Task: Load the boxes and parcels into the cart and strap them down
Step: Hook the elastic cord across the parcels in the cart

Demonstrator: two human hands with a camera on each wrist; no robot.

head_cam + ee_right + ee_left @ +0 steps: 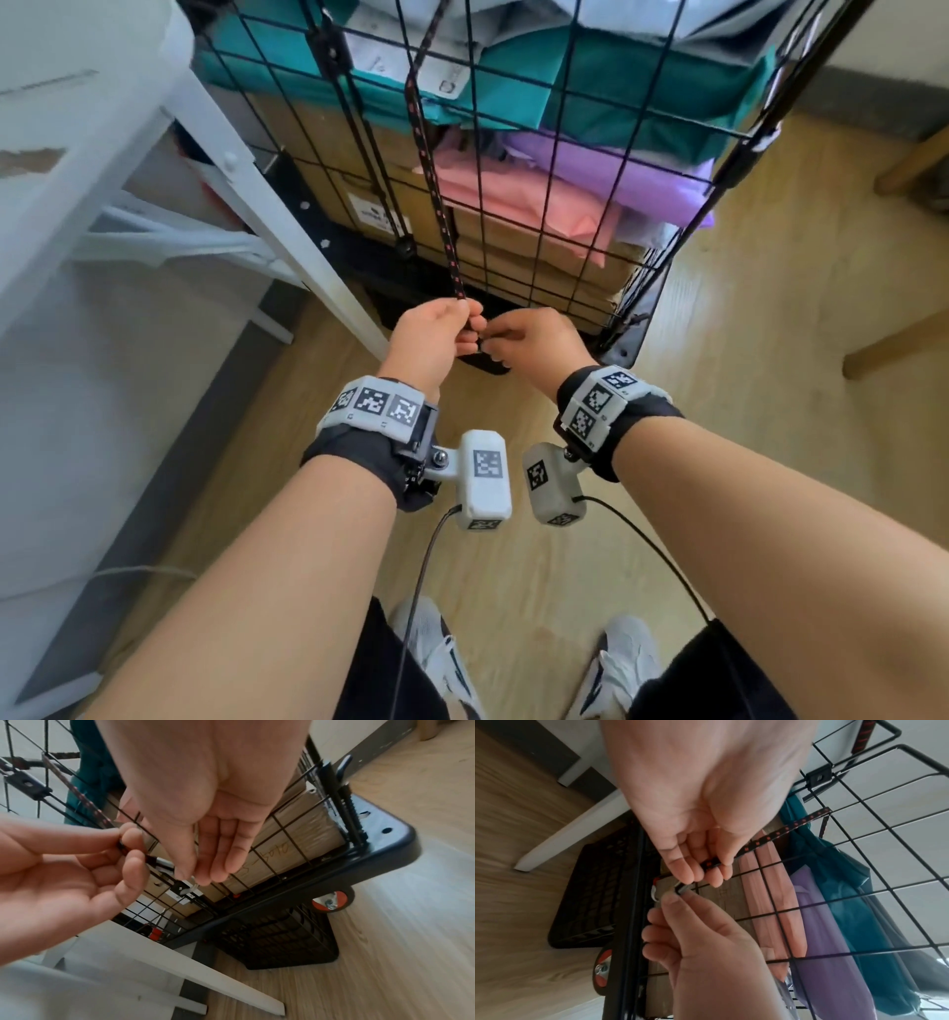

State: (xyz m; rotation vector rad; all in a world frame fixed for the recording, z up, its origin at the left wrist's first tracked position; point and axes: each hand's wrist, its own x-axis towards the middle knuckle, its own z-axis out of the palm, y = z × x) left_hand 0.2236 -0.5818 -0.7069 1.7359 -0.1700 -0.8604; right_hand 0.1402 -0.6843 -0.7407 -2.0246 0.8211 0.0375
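The black wire cart (623,347) holds teal parcels (590,87), a purple parcel (616,164), a pink parcel (539,200) and cardboard boxes (554,267). A black strap with red dots (434,180) runs down the cart's front mesh. My left hand (470,321) pinches the strap's lower end (708,864) just in front of the mesh. My right hand (493,342), touching the left, pinches the metal hook (680,890) at the strap's tip between thumb and forefinger. In the right wrist view the hook's metal sleeve (164,865) shows between both hands, close to a mesh wire.
A white table frame (287,221) stands hard against the cart's left side. Wooden chair legs (898,339) are at the right. A black slatted panel (277,939) sticks out below the cart base beside an orange wheel (331,902). Wood floor surrounds my shoes (441,658).
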